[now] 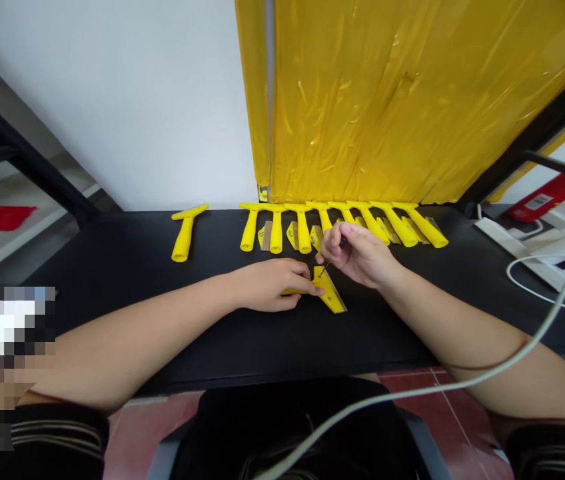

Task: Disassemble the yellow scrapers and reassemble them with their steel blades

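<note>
My left hand [282, 285] is closed round the handle of a yellow scraper [331, 298], pressing it on the black table. The scraper's wide head points right, with a thin metal blade along its outer edge. Above it, my right hand [360, 253] pinches a small screwdriver [323, 269], its thin shaft slanting down to a screw spot on the scraper head. Most of the screwdriver's handle is hidden in my fingers.
Several yellow scraper handles [276, 230] stand in a row at the back, with blade pieces [292, 235] between them. One handle [182, 237] lies apart, left. A pale cable [467, 381] crosses my right forearm. White brackets [527, 253] lie at right; a black table [242, 350] spans below.
</note>
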### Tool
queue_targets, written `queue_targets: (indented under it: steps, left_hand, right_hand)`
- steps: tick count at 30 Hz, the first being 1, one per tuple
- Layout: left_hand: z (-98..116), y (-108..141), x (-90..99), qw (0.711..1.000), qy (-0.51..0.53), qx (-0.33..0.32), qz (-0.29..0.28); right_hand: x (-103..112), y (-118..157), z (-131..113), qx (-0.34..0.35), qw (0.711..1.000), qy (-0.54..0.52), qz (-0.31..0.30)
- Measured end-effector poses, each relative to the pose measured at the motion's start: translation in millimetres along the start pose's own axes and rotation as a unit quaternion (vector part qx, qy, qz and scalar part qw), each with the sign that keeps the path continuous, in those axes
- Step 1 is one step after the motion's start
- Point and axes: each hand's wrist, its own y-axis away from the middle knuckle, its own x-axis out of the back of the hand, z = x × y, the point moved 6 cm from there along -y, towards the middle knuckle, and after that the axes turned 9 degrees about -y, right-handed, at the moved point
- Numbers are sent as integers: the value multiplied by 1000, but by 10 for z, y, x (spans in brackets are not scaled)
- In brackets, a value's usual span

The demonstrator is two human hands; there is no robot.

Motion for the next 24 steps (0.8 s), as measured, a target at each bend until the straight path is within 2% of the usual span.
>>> queue_targets:
  steps: [5, 11, 14, 17, 21, 24]
  left_hand:
    - [4, 0, -4, 1000, 3, 0, 0]
    - [7, 3, 5, 1000, 4, -2, 6]
    - [6, 7, 10, 1000, 2, 1, 5]
    - [6, 11, 9, 1000, -1, 6, -2]
    - [12, 13, 18, 1000, -2, 8, 3]
    - [15, 14, 17, 1000, -5, 8, 4]
  right_hand:
    - [-72, 39, 22, 12, 999, -44, -8]
    - [3, -4, 12, 2, 1000, -19, 25]
    - [5, -6, 45, -17, 999, -40, 18]
    - [-20, 22, 68, -5, 998, -64, 20]
    - [4, 29, 54, 12, 998, -37, 54]
    - [30, 4, 22, 11, 999, 1, 48]
